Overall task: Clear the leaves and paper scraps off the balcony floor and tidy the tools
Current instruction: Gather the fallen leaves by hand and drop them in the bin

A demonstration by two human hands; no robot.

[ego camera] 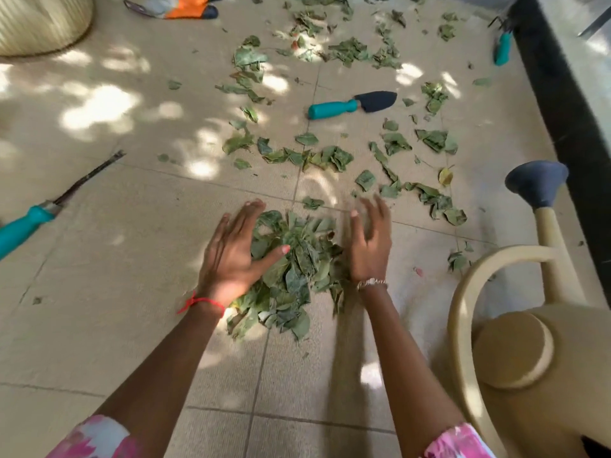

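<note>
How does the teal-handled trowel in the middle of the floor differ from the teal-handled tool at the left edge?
The trowel ends in a short, broad, dark scoop; the left tool ends in a long, thin, dark shaft with a forked tip. The trowel lies wholly in view with leaves scattered around it; the left tool is cut off by the picture's edge and lies on nearly bare tile. Both have teal handles, lie flat, and neither hand touches them.
</note>
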